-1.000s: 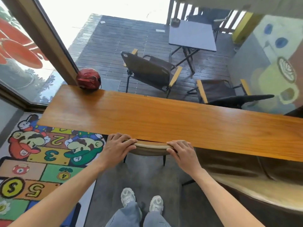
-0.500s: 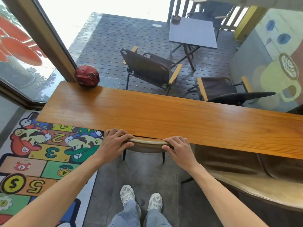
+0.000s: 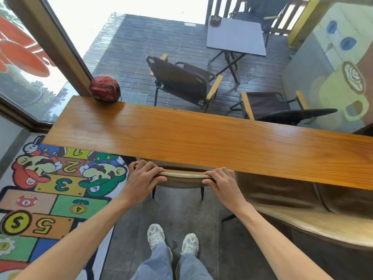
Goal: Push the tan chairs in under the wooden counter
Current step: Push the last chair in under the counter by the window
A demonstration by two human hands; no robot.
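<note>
- The tan chair [image 3: 182,178] sat tucked under the near edge of the worktop [image 3: 201,142]; only the curved top of its backrest and two dark legs showed, the seat hidden beneath the wood.
- The backrest looked padded, smooth and tan, with a slight sheen along its rim.
- The left hand [image 3: 142,178] was clenched over the backrest's end at 9 o'clock, fingers wrapped over the top; the right hand [image 3: 223,183] gripped the end at 3 o'clock the same way.
- A second tan chair [image 3: 302,219] stood at 4 o'clock of the first, partly under the worktop, its backrest cut off by the frame edge; two tan chairs in all.
- The worktop was a long, glossy orange-brown plank running from 9 to 3 o'clock.
- One red helmet [image 3: 105,88] rested at the worktop's far corner, at 11 o'clock.
- A cartoon hopscotch mat [image 3: 50,190] lay on the floor at 8 o'clock, part hidden by the left forearm.
- Beyond the glass at 12 o'clock stood dark folding chairs [image 3: 181,81] and one grey table [image 3: 236,37].
</note>
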